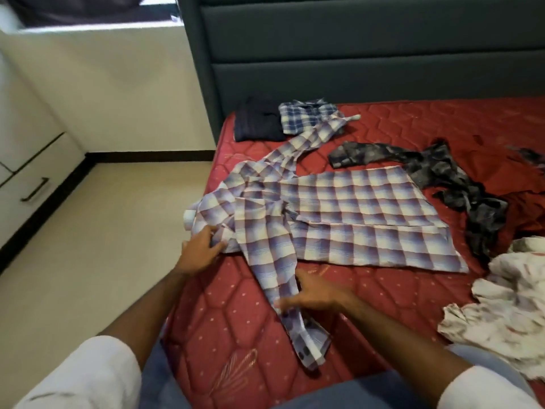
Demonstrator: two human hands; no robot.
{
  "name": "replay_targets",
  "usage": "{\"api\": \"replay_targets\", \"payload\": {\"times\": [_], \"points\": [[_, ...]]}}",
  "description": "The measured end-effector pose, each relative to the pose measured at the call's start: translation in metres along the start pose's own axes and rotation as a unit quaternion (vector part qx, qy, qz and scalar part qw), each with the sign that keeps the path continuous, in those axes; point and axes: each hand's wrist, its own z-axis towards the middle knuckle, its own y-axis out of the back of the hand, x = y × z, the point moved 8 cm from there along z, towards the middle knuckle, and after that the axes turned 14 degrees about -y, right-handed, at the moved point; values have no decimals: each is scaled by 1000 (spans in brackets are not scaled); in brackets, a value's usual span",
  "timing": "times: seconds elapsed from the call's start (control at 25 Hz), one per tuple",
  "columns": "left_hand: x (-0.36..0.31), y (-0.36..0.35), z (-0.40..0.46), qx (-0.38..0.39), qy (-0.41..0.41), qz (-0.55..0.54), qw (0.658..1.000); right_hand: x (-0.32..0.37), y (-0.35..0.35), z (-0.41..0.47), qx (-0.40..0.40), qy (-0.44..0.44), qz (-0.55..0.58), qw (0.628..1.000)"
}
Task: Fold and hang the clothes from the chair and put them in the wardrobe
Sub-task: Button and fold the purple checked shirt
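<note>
**Plaid shirt spread on mattress, near sleeve under the hands**

Plaid shirt [339, 219], purple-and-white check, lies flat on the red quilted mattress [224, 320], collar end toward the bed's left edge, hem pointing right. Long axis of the body runs left to right across the view. One sleeve trails down toward the person, cuff near the mattress front edge; the other sleeve runs up and away toward the headboard [354, 54].

Left hand [203, 249]: fingers curled into the cloth at the collar/shoulder end, pinching a bunch of it. Right hand [318, 296]: fingers extended, laid flat on the near sleeve partway along its length; not gripping. Slight motion blur on this hand.

Key relation: the near sleeve lies roughly square to the body's long axis, directly under the right hand, which is the nearer one to it. Judgement: next move is likely to bring this sleeve across onto the body, left hand anchoring the shoulder.

Cloth: thin woven, limp, creased at the shoulder, likely to slide on the mattress cover.

Elsewhere on the mattress: a folded dark garment [259, 122] and a folded blue check shirt [306, 116] side by side near the headboard; a dark patterned garment [442, 175] crumpled at right; a white printed cloth [507, 302] heaped near the right edge
</note>
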Motion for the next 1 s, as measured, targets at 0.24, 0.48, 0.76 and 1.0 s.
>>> {"api": "replay_targets", "payload": {"times": [0.24,0.48,0.76,1.0], "points": [[22,-4,-2,15,-14,-246,969,-25,73,-21,21,-71,287,955],[37,3,-14,72,-23,-200,977,-33,152,-29,25,-47,365,929],[-20,-2,23,-1,-70,-52,996,9,155,-30,68,-53,356,931],[-13,11,59,-114,-8,-90,989,15,254,-26,79,-130,390,908]]}}
